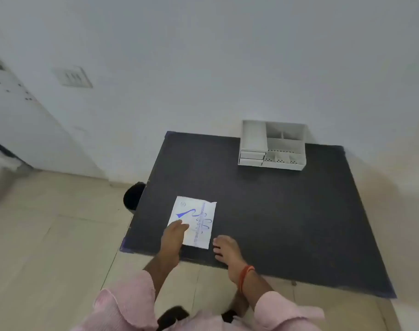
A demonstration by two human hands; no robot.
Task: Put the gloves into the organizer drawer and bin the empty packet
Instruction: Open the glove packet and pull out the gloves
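A white glove packet (196, 217) with blue print lies flat near the front left of the dark table (263, 206). My left hand (172, 237) rests on the packet's near left corner, fingers laid flat on it. My right hand (225, 250) lies on the table just right of the packet's near edge, fingers spread, not touching it. A white desk organizer (271, 145) with small drawers on its left side stands at the table's far edge against the wall. No loose gloves are visible.
A black bin (134, 195) stands on the tiled floor, partly tucked under the table's left edge. A grey wall runs behind the table, with a switch plate (73, 76) at the left. Pink sleeves fill the bottom of the view.
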